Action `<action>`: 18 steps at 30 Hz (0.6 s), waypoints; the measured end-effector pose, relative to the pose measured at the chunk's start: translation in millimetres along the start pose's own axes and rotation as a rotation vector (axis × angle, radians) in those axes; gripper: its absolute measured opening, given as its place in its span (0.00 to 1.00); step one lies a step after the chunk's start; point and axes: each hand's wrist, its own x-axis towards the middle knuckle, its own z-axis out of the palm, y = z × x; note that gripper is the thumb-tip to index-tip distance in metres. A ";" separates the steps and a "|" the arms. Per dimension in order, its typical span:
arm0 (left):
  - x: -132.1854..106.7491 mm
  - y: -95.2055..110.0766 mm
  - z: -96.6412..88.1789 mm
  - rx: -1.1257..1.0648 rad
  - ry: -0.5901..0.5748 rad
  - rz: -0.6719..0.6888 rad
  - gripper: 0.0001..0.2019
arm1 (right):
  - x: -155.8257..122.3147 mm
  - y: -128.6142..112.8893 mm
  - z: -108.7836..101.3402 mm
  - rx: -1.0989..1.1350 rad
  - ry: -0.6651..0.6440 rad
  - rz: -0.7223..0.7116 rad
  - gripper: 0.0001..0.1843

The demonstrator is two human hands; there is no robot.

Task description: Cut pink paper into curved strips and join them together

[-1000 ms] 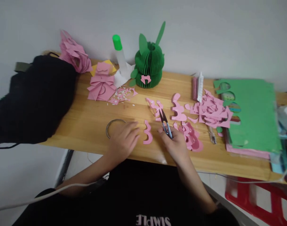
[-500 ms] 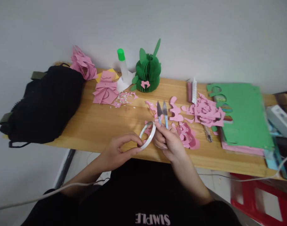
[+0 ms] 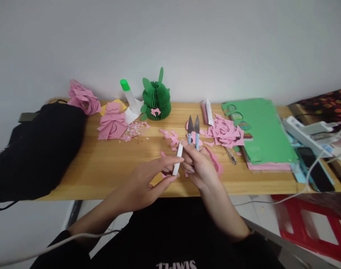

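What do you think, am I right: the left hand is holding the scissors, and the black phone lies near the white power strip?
Not quite: the scissors are in the right hand, not the left hand. The head view shows it. The black phone does lie near the white power strip.

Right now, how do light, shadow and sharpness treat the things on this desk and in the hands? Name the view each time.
Head view: soft, diffuse light, no hard-edged shadow on the grey wall; head view: the black bag loses most surface detail; head view: the blades of the thread snips in the right hand show clearly, but print on the white tube is too small to read.
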 end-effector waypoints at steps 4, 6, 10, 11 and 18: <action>4.2 5.7 -5.5 -0.356 0.046 -0.182 0.18 | 3.9 3.7 -9.7 -0.248 0.069 -0.034 0.28; 7.5 7.2 -11.5 -0.520 0.030 -0.280 0.19 | 2.7 -0.1 -21.4 -0.441 0.098 -0.139 0.31; 11.9 5.5 -23.7 -0.682 -0.010 -0.385 0.20 | -4.0 -20.2 -46.5 -0.840 -0.002 -0.350 0.34; 12.4 4.8 -25.4 -0.696 -0.013 -0.407 0.20 | -5.9 -25.9 -50.1 -0.923 -0.043 -0.362 0.33; 14.4 4.9 -24.2 -0.719 -0.066 -0.454 0.21 | -12.8 -46.7 -43.2 -1.026 -0.194 -0.313 0.26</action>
